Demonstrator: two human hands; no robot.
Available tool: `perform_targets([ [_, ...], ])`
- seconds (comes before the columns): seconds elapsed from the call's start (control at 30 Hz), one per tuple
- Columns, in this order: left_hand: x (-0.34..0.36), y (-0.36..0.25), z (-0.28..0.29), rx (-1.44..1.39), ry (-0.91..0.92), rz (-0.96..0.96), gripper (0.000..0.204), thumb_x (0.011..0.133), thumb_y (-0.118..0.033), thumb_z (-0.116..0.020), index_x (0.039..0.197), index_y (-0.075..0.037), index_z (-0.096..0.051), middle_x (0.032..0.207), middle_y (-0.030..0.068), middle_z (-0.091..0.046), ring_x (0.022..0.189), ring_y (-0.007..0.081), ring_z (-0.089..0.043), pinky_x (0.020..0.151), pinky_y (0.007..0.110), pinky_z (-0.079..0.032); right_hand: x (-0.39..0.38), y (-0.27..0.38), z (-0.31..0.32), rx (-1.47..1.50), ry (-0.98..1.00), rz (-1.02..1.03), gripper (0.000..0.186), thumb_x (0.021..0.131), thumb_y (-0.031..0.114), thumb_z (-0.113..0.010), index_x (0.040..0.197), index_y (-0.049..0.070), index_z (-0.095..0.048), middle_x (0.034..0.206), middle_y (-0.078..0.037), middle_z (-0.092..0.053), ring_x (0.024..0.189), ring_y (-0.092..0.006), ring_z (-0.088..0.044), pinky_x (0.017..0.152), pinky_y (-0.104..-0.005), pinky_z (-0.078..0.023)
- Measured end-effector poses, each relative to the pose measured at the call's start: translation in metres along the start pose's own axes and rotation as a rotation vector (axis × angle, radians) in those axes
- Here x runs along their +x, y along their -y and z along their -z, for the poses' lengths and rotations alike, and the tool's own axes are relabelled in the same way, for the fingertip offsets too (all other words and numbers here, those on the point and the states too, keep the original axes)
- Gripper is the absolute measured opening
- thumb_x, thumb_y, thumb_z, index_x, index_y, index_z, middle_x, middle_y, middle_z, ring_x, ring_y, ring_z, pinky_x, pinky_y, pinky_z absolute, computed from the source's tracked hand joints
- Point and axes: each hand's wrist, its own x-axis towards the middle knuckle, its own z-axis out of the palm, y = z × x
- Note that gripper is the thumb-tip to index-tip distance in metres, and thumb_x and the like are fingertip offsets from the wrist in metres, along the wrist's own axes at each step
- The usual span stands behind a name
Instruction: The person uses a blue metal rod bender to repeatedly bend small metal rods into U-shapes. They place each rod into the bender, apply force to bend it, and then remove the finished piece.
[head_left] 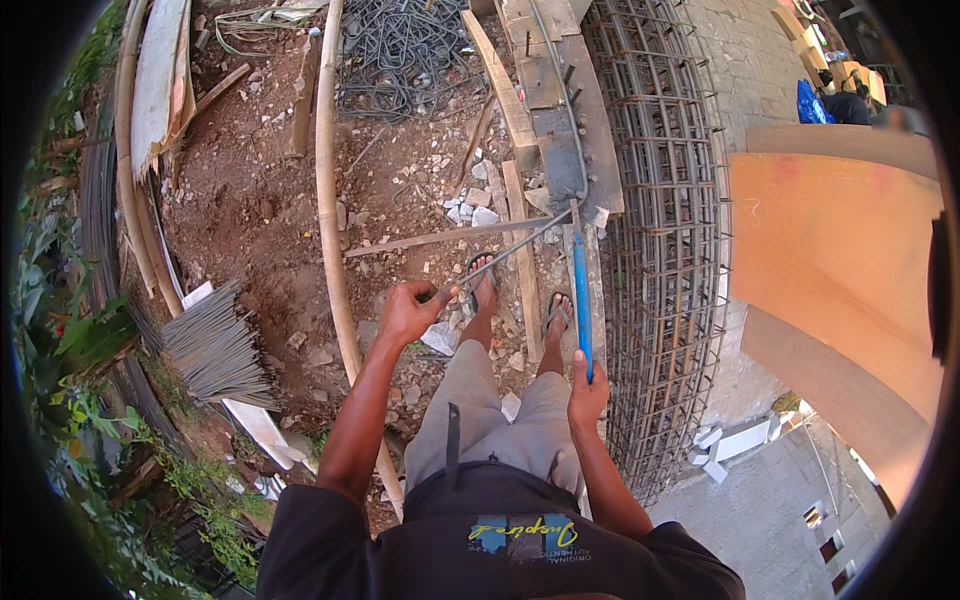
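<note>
My left hand [408, 313] pinches the near end of a thin steel rod [522, 242]. From there the rod slants up to the right to a wooden bending bench [597, 130], turns at its near end and runs on along the bench top between short metal pegs [568, 75]. My right hand [588, 388] is wrapped round the lower end of a long blue-handled bar bender [581, 290]. The bender's head meets the rod near the bend; its exact grip on the rod is too small to tell.
Tied rebar cages [665, 200] lie along the bench's right side. A tangle of bent steel pieces [405, 50] lies ahead on rubble. A bamboo pole [328, 200] runs at my left, past a bundle of cut rods [220, 345]. Orange-brown boards [840, 260] stand at the right.
</note>
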Motion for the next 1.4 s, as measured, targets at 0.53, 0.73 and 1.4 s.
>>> perform_targets([
  [0.53, 0.026, -0.042, 0.07, 0.18, -0.281, -0.196, 0.047, 0.087, -0.05, -0.087, 0.089, -0.004, -0.081, 0.072, 0.0074, -0.074, 0.064, 0.0148, -0.065, 0.063, 0.036, -0.052, -0.045, 0.038, -0.047, 0.205, 0.049, 0.04, 0.051, 0.107, 0.049, -0.064, 0.085, 0.003, -0.064, 0.064, 0.002, -0.051, 0.062, -0.0094, -0.047, 0.059, -0.0325, -0.039],
  [0.73, 0.025, -0.032, 0.06, 0.151, -0.429, -0.251, 0.044, 0.085, -0.046, -0.09, 0.089, -0.003, -0.081, 0.067, 0.0065, -0.073, 0.061, 0.0136, -0.064, 0.06, 0.035, -0.051, -0.053, 0.047, -0.049, 0.56, 0.416, -0.334, 0.055, 0.104, 0.053, -0.068, 0.074, 0.008, -0.056, 0.06, 0.0, -0.053, 0.046, -0.0133, -0.049, 0.045, -0.0304, -0.04],
  [1.4, 0.08, -0.043, 0.078, 0.269, -0.125, -0.227, 0.048, 0.084, -0.051, -0.088, 0.091, -0.004, -0.082, 0.073, 0.0066, -0.074, 0.067, 0.0151, -0.065, 0.063, 0.036, -0.052, -0.068, 0.053, -0.132, 0.736, 0.333, -0.512, 0.055, 0.096, 0.03, -0.08, 0.062, 0.019, -0.039, 0.047, 0.004, -0.04, 0.032, -0.0101, -0.037, 0.034, -0.0314, -0.025],
])
